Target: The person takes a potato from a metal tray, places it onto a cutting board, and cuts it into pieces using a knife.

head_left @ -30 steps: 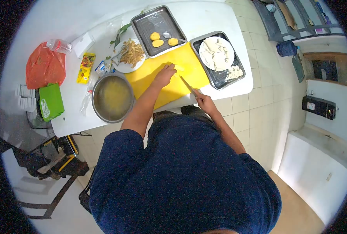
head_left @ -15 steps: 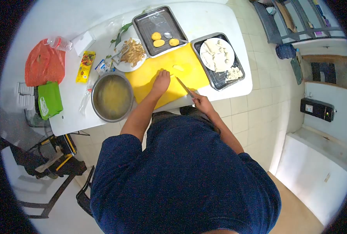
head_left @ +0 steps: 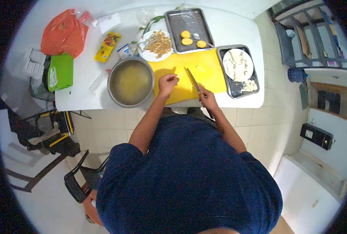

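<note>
My right hand grips a kitchen knife by its handle, the blade pointing forward over the yellow cutting board. My left hand is over the board's left part, to the left of the blade. Its fingers are curled into a pinch, and whatever they hold is too small or hidden to name. A pale yellow slice lies on the board beyond the knife. Left of the board stands a metal pot with yellowish contents.
Behind the board are a white plate of brownish peelings with a peeler-like tool, and a dark tray holding several yellow pieces and a spoon. Another tray at right carries a plate of white pieces. A yellow packet and red bag are left.
The camera view has shifted, so the table appears farther right. My left hand has drawn back leftward from the slice and curled. The knife tip has moved left of the slice and forward.
</note>
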{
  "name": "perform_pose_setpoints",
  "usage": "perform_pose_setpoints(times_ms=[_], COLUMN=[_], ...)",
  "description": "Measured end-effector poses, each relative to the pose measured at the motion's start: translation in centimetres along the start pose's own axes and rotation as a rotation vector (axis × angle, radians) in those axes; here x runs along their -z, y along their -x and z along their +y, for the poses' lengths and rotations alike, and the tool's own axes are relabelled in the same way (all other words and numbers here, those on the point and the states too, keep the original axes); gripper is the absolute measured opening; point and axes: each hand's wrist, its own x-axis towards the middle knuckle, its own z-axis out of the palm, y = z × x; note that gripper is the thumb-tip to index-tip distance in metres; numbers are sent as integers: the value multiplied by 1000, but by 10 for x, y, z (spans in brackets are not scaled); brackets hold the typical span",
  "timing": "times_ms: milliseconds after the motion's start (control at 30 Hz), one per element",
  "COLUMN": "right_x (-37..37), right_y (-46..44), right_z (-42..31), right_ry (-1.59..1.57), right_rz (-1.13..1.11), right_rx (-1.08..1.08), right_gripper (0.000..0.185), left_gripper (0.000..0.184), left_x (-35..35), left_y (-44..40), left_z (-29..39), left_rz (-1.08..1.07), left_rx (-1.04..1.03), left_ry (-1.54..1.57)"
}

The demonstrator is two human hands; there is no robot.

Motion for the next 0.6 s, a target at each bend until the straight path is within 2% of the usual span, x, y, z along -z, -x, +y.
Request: perform_pose_setpoints(times_ms=[100, 200, 300, 400, 500, 600], right_x=[-11, -30, -35, -41, -38, -35], right_y=[-4, -10, -3, -9, -14, -13], right_z=[-12, -5, -30, -20, -14, -23], right_ry=[-29, -8, 37, 58, 120, 97], right_rz=[-48, -47, -97, -78, -79, -84], right_rx=[-43, 35, -69, 49, 16, -33], right_gripper=[40, 39, 38, 38, 37, 37], left_gripper=[16, 18, 17, 18, 19, 22], left_x=[52, 111, 169, 194, 200, 207], left_y=[7, 33, 20, 14, 15, 10], left_z=[8, 43, 1, -9, 0, 2], left_rz=[251, 385, 509, 684, 676, 561], left_rx=[-402, -322, -231, -334, -304, -133], left_ry=[-121, -394, -436, -581, -580, -602])
